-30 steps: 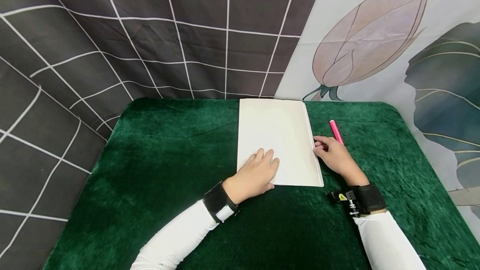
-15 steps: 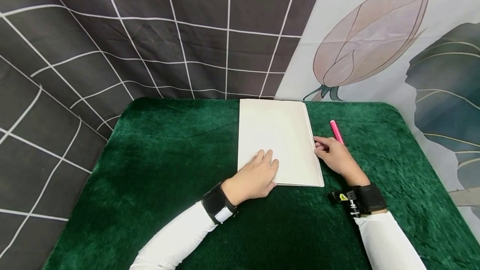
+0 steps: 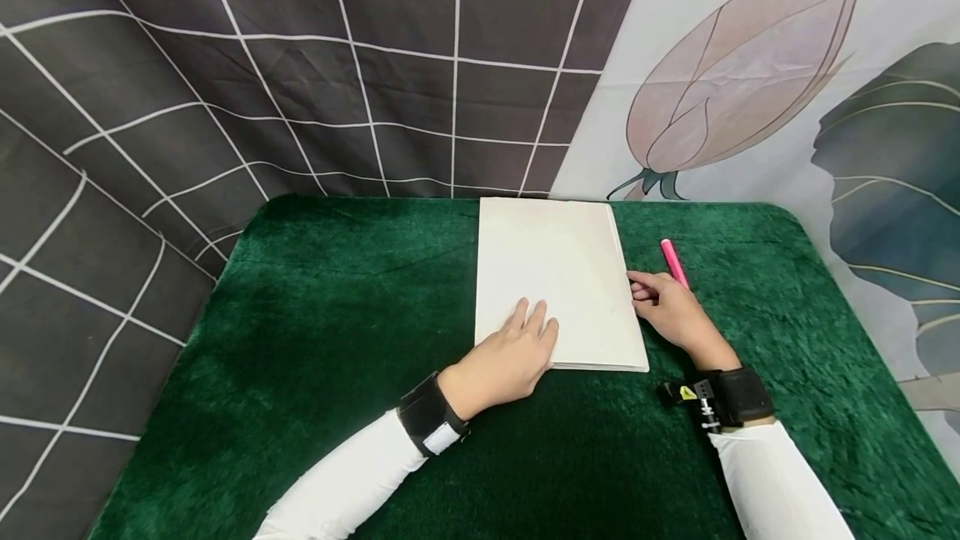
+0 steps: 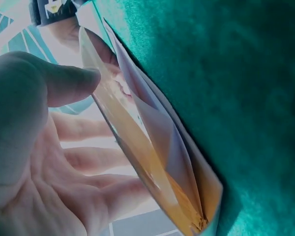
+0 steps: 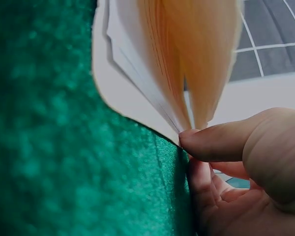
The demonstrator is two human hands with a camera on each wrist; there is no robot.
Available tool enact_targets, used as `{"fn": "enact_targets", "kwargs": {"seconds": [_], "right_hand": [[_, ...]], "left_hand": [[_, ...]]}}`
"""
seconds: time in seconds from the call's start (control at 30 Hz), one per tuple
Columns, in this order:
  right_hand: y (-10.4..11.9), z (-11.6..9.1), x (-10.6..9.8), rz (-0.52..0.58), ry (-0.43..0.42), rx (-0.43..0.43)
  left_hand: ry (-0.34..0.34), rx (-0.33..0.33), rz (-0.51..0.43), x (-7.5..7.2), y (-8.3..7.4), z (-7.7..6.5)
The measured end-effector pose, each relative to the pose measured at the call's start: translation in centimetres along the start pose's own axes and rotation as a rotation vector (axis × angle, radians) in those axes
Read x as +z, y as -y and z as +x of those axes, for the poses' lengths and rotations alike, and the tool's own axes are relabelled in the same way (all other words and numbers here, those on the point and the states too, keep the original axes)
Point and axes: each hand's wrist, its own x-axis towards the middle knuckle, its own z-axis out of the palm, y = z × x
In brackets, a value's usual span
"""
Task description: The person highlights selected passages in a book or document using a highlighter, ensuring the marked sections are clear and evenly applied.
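Observation:
A notebook with a blank off-white cover (image 3: 551,261) lies on the green cloth at the back of the table. My left hand (image 3: 504,363) rests on its near left part, fingers extended over the cover and thumb at the near edge. In the left wrist view, the notebook (image 4: 130,130) shows loose inner sheets fanned apart, and the thumb touches the cover's edge. At the right edge, my right hand (image 3: 671,311) pinches the notebook between thumb and index finger. The right wrist view shows the thumb (image 5: 214,143) against that edge, with pages parted above it.
A pink marker (image 3: 673,263) lies just behind my right hand. Green plush cloth (image 3: 352,307) covers the table. A dark gridded curtain (image 3: 405,82) hangs behind and to the left, and a flower-printed one (image 3: 720,90) hangs at the right.
My left hand has shifted slightly back toward me and to the left, and the notebook's near edge shows a little more thickness beside it. The right hand stays almost in place.

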Motion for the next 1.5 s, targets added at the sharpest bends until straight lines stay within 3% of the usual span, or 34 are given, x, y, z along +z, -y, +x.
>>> {"fn": "enact_targets", "kwargs": {"seconds": [0.2, 0.53, 0.7, 0.87, 1.13, 1.4, 1.5], "right_hand": [[-0.2, 0.0, 0.1, -0.011, 0.000, -0.015], [-0.2, 0.2, 0.1, -0.036, -0.025, -0.011], [-0.2, 0.1, 0.0, -0.030, -0.010, 0.008], [-0.2, 0.1, 0.0, -0.023, 0.000, 0.018], [-0.1, 0.2, 0.3, -0.032, -0.027, -0.004], [-0.1, 0.1, 0.3, -0.022, -0.011, 0.000], [-0.1, 0.1, 0.3, -0.022, -0.002, 0.002]], "left_hand": [[0.016, -0.010, -0.024, 0.1, 0.0, -0.3], [-0.051, 0.024, 0.057, 0.2, 0.0, -0.9], [-0.044, 0.016, 0.034, 0.1, -0.2, -1.3], [-0.035, -0.022, -0.003, 0.0, -0.6, -1.5], [-0.091, -0.080, 0.038, -0.1, -1.2, -1.8], [-0.207, -0.225, -0.121, -0.7, -1.2, -1.5], [-0.202, -0.282, -0.214, -1.0, -1.0, -1.4]]}}
